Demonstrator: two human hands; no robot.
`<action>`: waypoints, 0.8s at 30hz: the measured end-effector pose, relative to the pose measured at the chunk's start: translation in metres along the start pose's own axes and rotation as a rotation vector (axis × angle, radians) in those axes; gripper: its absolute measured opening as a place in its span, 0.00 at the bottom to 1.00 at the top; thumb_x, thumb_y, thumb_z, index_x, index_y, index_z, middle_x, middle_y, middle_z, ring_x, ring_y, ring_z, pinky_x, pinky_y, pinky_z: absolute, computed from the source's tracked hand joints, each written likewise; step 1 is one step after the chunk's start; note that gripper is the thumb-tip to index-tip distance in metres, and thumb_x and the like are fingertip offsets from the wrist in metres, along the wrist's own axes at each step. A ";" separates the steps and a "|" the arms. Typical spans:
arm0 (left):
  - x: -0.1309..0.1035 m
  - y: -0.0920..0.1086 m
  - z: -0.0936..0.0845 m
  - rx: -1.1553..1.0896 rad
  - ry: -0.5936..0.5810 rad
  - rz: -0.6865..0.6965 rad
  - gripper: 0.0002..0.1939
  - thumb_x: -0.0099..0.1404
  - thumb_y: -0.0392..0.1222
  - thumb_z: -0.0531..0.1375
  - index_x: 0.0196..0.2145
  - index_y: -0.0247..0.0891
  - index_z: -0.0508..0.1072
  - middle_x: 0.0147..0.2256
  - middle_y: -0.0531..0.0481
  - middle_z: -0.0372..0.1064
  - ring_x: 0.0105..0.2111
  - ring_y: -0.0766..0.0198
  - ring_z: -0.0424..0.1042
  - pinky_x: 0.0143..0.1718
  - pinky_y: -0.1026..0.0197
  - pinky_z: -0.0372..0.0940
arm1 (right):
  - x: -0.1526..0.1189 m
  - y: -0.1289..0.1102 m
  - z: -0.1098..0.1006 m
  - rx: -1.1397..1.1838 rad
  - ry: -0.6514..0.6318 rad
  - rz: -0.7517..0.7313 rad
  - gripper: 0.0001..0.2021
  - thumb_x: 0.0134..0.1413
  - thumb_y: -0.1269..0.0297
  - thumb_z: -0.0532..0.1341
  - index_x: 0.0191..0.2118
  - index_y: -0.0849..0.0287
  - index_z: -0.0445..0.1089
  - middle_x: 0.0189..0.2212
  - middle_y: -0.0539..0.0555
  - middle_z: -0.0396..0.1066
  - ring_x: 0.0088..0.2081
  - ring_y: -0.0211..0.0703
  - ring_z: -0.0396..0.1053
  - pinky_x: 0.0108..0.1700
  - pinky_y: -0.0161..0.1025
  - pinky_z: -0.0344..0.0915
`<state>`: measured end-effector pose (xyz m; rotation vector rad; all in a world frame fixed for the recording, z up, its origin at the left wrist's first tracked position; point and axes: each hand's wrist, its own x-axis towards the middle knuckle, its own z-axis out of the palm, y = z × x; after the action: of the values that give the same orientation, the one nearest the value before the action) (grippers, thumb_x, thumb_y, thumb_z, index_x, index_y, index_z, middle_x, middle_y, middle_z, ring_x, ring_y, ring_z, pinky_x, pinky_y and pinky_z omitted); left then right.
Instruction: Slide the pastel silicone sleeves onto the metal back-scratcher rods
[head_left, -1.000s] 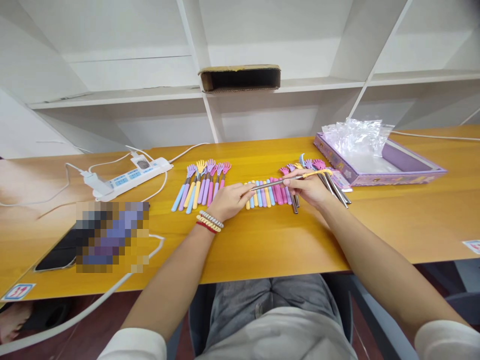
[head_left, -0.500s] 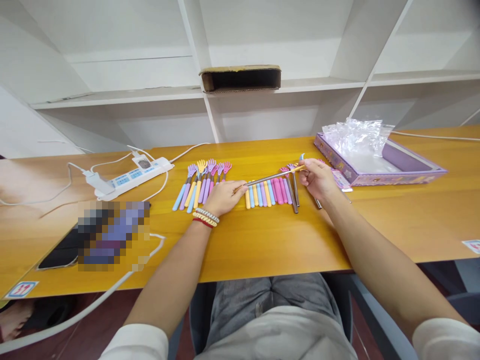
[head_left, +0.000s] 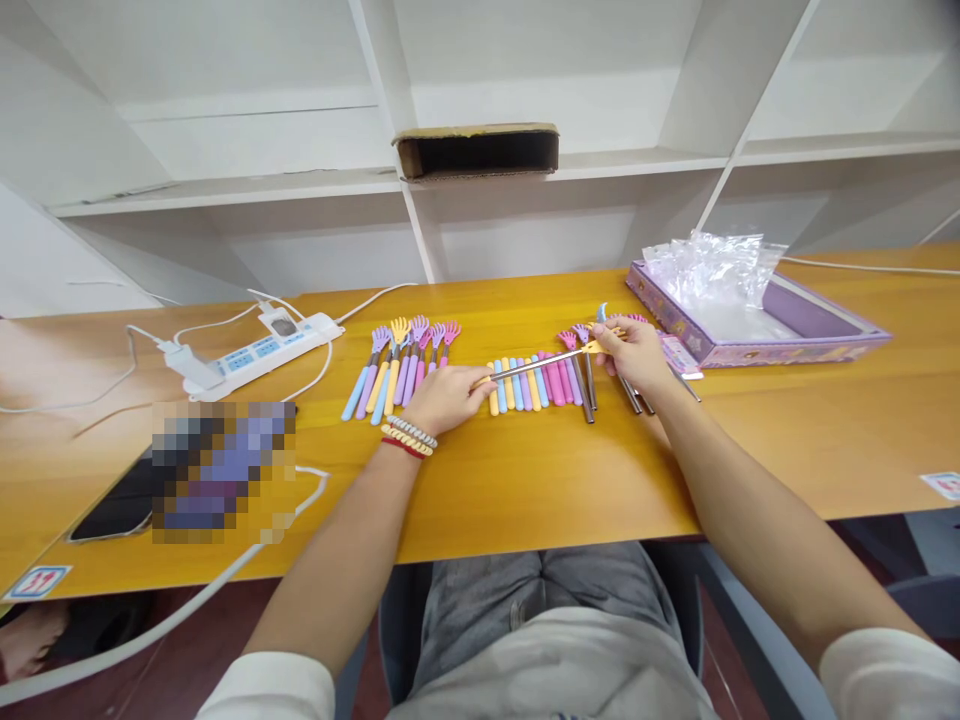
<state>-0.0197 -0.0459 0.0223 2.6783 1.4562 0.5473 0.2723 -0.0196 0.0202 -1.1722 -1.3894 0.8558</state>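
A metal rod with a yellow hand-shaped head (head_left: pixel 536 364) spans the gap between my two hands. My left hand (head_left: pixel 450 396) is closed on its left end, where a bit of yellow shows. The right end, by the yellow head, is pinched in my right hand (head_left: pixel 631 352). Left of my left hand lie several assembled scratchers (head_left: pixel 397 370) with coloured handles. Loose coloured handles (head_left: pixel 529 385) form a row below the rod. Metal rods with pink and purple heads (head_left: pixel 589 378) lie beside that row, and more are partly hidden under my right hand.
A purple box (head_left: pixel 795 352) with clear plastic bags (head_left: pixel 720 275) stands at the right. A white power strip (head_left: pixel 262 355) with cables and a dark phone (head_left: pixel 120 500) are at the left. A cardboard box (head_left: pixel 480 152) sits on the white shelf (head_left: pixel 637 162) behind.
My right hand has shifted slightly, and more of the yellow head and of the rods beneath that hand now shows. The whole view has moved a little.
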 end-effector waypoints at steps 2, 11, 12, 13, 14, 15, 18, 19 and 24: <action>0.000 0.001 0.000 0.009 0.003 0.008 0.16 0.67 0.47 0.51 0.44 0.41 0.75 0.41 0.47 0.76 0.42 0.56 0.74 0.42 0.57 0.64 | 0.000 0.000 0.000 -0.045 0.003 0.007 0.20 0.46 0.44 0.63 0.27 0.58 0.67 0.12 0.47 0.64 0.12 0.32 0.54 0.14 0.33 0.47; 0.000 -0.002 -0.003 -0.139 -0.077 -0.002 0.18 0.68 0.47 0.47 0.37 0.43 0.76 0.32 0.50 0.76 0.35 0.59 0.74 0.40 0.58 0.65 | -0.006 -0.002 0.003 -0.054 0.006 -0.157 0.16 0.44 0.48 0.67 0.25 0.57 0.68 0.17 0.48 0.66 0.20 0.35 0.60 0.23 0.34 0.55; 0.000 -0.002 -0.003 -0.166 -0.087 -0.008 0.18 0.68 0.48 0.48 0.37 0.43 0.77 0.30 0.51 0.76 0.33 0.59 0.74 0.40 0.57 0.65 | -0.006 -0.002 0.003 -0.043 0.007 -0.172 0.16 0.43 0.49 0.67 0.25 0.57 0.68 0.18 0.48 0.66 0.21 0.35 0.61 0.24 0.34 0.55; 0.000 -0.002 -0.003 -0.189 -0.096 -0.011 0.18 0.68 0.48 0.48 0.36 0.44 0.77 0.28 0.52 0.75 0.31 0.60 0.73 0.41 0.57 0.65 | -0.006 -0.001 0.003 -0.032 0.005 -0.181 0.16 0.43 0.49 0.67 0.25 0.57 0.68 0.18 0.48 0.66 0.21 0.35 0.61 0.24 0.34 0.55; 0.000 -0.001 -0.003 -0.204 -0.102 -0.012 0.18 0.67 0.48 0.48 0.36 0.44 0.77 0.27 0.53 0.75 0.30 0.60 0.73 0.41 0.56 0.65 | -0.007 -0.001 0.004 -0.022 0.004 -0.182 0.16 0.43 0.49 0.68 0.25 0.57 0.68 0.18 0.48 0.65 0.21 0.35 0.60 0.24 0.34 0.55; 0.000 0.000 -0.003 -0.212 -0.101 -0.013 0.18 0.67 0.48 0.49 0.35 0.44 0.77 0.26 0.54 0.74 0.29 0.61 0.72 0.42 0.56 0.65 | -0.007 -0.001 0.004 -0.012 0.003 -0.178 0.16 0.42 0.50 0.68 0.25 0.57 0.68 0.18 0.47 0.65 0.21 0.35 0.60 0.24 0.34 0.55; 0.000 0.004 -0.004 -0.192 -0.084 -0.005 0.17 0.67 0.48 0.49 0.35 0.43 0.78 0.25 0.54 0.74 0.29 0.61 0.72 0.43 0.55 0.65 | -0.007 0.000 0.007 0.022 -0.002 -0.168 0.16 0.43 0.51 0.68 0.24 0.57 0.67 0.17 0.47 0.64 0.20 0.34 0.59 0.24 0.34 0.55; 0.000 0.005 -0.005 -0.172 -0.068 -0.002 0.17 0.66 0.47 0.49 0.35 0.43 0.78 0.26 0.53 0.74 0.30 0.60 0.73 0.42 0.55 0.64 | -0.008 -0.001 0.008 0.033 -0.001 -0.158 0.16 0.43 0.51 0.68 0.24 0.57 0.66 0.16 0.47 0.64 0.20 0.34 0.59 0.23 0.35 0.55; -0.002 0.010 -0.004 -0.024 0.025 0.007 0.15 0.66 0.45 0.51 0.37 0.41 0.77 0.32 0.46 0.76 0.36 0.58 0.73 0.38 0.59 0.63 | -0.011 -0.006 0.017 0.043 -0.004 -0.054 0.18 0.43 0.50 0.68 0.21 0.57 0.64 0.13 0.46 0.61 0.16 0.33 0.55 0.21 0.34 0.52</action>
<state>-0.0137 -0.0532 0.0274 2.6687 1.4371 0.5971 0.2538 -0.0295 0.0200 -1.0955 -1.3935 0.8467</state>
